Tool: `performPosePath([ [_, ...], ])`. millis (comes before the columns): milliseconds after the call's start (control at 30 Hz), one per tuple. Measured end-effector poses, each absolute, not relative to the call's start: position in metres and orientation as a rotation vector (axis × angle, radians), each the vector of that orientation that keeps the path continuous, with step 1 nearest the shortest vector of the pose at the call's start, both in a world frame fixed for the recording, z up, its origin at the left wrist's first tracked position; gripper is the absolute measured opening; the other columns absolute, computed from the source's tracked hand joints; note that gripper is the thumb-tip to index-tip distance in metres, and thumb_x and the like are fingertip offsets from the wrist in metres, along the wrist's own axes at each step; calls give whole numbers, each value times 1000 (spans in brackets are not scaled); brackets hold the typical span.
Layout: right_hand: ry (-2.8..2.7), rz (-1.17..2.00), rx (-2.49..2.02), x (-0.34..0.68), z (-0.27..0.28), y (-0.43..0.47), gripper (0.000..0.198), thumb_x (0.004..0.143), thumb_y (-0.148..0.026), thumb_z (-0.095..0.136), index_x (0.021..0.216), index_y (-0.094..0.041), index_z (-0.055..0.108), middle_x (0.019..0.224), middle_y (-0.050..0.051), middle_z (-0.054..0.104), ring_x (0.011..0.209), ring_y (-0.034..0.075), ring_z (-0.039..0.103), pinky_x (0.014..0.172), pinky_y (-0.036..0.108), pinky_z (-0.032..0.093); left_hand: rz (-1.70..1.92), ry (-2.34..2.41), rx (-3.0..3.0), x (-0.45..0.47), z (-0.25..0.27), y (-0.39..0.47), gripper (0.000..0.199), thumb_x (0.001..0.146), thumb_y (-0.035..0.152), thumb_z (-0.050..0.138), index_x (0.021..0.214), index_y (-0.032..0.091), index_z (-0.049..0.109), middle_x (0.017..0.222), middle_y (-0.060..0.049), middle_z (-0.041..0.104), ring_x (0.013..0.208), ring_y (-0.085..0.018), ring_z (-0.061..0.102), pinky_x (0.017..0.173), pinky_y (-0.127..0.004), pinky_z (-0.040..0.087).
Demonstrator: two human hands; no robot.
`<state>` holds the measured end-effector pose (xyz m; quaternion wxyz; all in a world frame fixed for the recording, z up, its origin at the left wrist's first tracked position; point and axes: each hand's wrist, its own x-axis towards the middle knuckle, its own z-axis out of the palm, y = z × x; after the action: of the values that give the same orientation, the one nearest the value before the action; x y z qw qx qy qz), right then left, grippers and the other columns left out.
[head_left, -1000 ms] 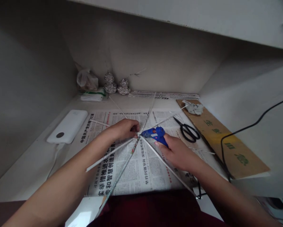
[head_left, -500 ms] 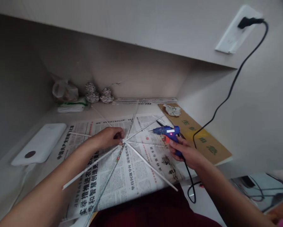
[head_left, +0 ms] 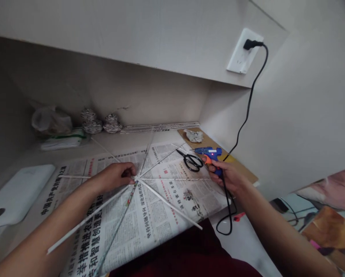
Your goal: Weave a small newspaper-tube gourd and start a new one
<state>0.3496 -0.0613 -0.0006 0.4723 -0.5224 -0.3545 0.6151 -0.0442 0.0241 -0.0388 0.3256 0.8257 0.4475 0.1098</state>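
Note:
Several thin paper sticks [head_left: 169, 204] radiate like spokes from one centre above a newspaper sheet [head_left: 157, 227]. My left hand [head_left: 122, 175] pinches the sticks at that centre, thumb and fingers closed on them. Off to the right, my right hand [head_left: 224, 175] is wrapped round the handle of a blue glue gun [head_left: 209, 152] with an orange trigger. A red light glows on the gun, and its nozzle points left. Black-handled scissors [head_left: 193, 162] lie on the newspaper just left of the gun.
A power bank [head_left: 19, 196] lies at the left. Coiled paper pieces [head_left: 91, 123], a plastic bag [head_left: 51, 121] and a bundle of paper sticks [head_left: 160, 127] line the back. Crumpled paper [head_left: 193, 135] rests on cardboard [head_left: 247, 175]. A black cord [head_left: 249, 107] runs to the wall socket [head_left: 244, 52].
My right hand has drawn the glue gun away from the sticks' centre, towards the cardboard, uncovering the scissors. My left hand keeps its pinch. The camera view has swung right.

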Motion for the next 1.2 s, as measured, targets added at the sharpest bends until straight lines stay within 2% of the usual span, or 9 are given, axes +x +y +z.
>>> performPosePath([
  [133, -893, 1435, -1352, 360, -4, -55, 22, 75, -36, 64, 81, -20, 50, 59, -5, 46, 40, 7, 37, 32, 18, 27, 280, 1170, 2171, -44, -38, 24, 23, 70, 37, 61, 86, 20, 60, 74, 1, 61, 73, -18, 58, 68, -25, 41],
  [233, -872, 1307, -1384, 376, -4, -53, 28, 73, -36, 68, 87, -21, 51, 60, -6, 48, 42, 7, 42, 35, 17, 33, 279, 1163, 2164, -44, -39, 24, 23, 70, 37, 61, 86, 21, 60, 73, 2, 61, 73, -18, 57, 68, -25, 41],
  [400, -955, 889, -1639, 412, 0, -66, 30, 71, -33, 73, 91, -23, 53, 62, -5, 51, 47, 9, 50, 40, 19, 41, 296, 1147, 2153, -46, -43, 26, 23, 70, 37, 61, 86, 20, 59, 73, 2, 60, 72, -18, 57, 67, -26, 41],
  [533, -1105, 640, -1850, 451, 6, -82, 32, 77, -40, 66, 102, -24, 55, 65, -1, 56, 52, 14, 54, 47, 26, 46, 302, 1135, 2164, -45, -42, 26, 23, 71, 36, 61, 86, 19, 60, 72, 1, 60, 71, -18, 56, 66, -26, 41],
  [700, -1576, 22, -2191, 476, -1, -90, 43, 84, -40, 54, 122, -21, 54, 96, 11, 68, 86, 29, 65, 74, 40, 50, 287, 1174, 2168, -43, -39, 25, 23, 70, 36, 62, 85, 19, 59, 73, 1, 61, 72, -19, 57, 67, -27, 42],
  [800, -1814, -82, -2194, 466, -14, -82, 49, 90, -36, 43, 136, -18, 43, 116, 15, 64, 104, 31, 62, 85, 40, 48, 280, 1171, 2159, -43, -39, 24, 23, 70, 36, 62, 86, 19, 60, 74, 0, 62, 73, -20, 58, 68, -27, 42],
  [900, -1933, -171, -2136, 448, -24, -67, 52, 91, -31, 39, 139, -11, 38, 127, 19, 58, 113, 30, 57, 94, 40, 44, 291, 1179, 2145, -42, -38, 23, 22, 70, 35, 61, 86, 19, 60, 75, 0, 63, 75, -20, 58, 68, -27, 42],
  [1067, -1893, -335, -2326, 436, -29, -45, 57, 92, -32, 39, 139, 0, 36, 112, 26, 65, 103, 34, 62, 94, 46, 41, 285, 1186, 2147, -42, -37, 23, 21, 70, 34, 62, 84, 20, 60, 73, 1, 61, 73, -18, 58, 66, -26, 42],
  [1200, -1936, -440, -2369, 442, -33, -37, 58, 92, -31, 36, 138, 4, 33, 110, 29, 65, 103, 36, 61, 93, 48, 40, 295, 1187, 2135, -42, -38, 23, 20, 69, 31, 62, 85, 19, 60, 74, 1, 61, 73, -18, 57, 67, -25, 41],
])
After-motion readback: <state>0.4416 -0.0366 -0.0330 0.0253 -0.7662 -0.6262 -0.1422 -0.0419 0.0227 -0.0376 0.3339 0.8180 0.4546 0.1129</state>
